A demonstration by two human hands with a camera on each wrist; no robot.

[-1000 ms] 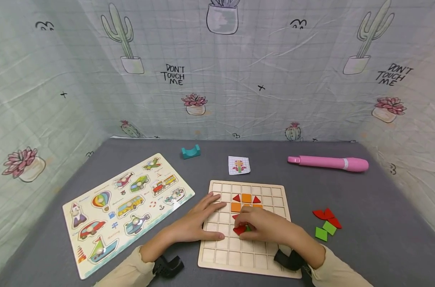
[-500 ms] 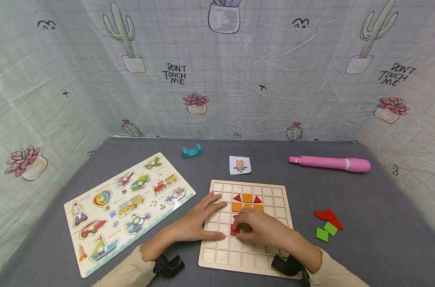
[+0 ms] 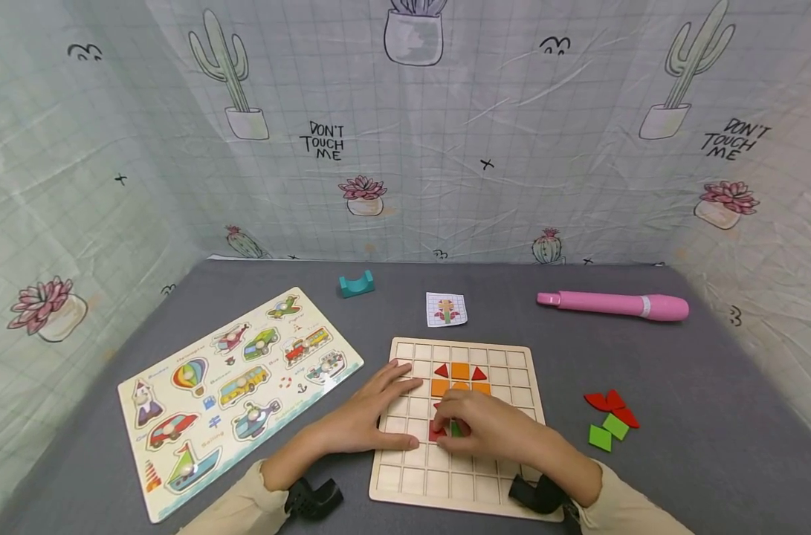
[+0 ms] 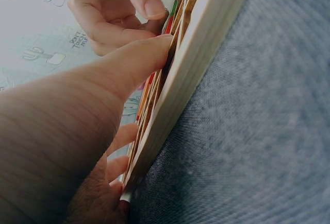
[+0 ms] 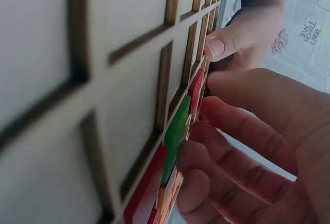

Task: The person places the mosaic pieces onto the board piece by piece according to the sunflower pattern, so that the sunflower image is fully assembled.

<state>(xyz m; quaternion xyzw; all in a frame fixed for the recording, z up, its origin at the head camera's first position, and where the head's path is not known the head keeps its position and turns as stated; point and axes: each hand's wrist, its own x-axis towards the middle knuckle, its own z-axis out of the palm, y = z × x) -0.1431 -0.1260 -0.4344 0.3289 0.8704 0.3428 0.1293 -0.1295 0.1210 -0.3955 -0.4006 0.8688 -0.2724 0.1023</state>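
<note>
A wooden grid board (image 3: 522,371) lies on the grey table with orange squares (image 3: 460,370) and red triangles (image 3: 441,369) in its upper rows. My left hand (image 3: 378,412) rests flat on the board's left side, fingers straight; its thumb (image 5: 227,44) lies near the pieces. My right hand (image 3: 475,427) is curled over the middle of the board, its fingertips pinching a red piece (image 3: 436,432) that sits in a cell beside a green piece (image 3: 456,429). The right wrist view shows the green piece (image 5: 175,131) and the red piece (image 5: 195,92) edge-on against my fingers.
A vehicle peg puzzle (image 3: 238,386) lies to the left. At the back are a teal block (image 3: 356,283), a small pattern card (image 3: 446,308) and a pink pen (image 3: 612,305). Loose red and green pieces (image 3: 609,417) sit right of the board.
My right hand has shifted the red piece slightly left and set it down into a cell beside the green piece. The left hand has stayed put.
</note>
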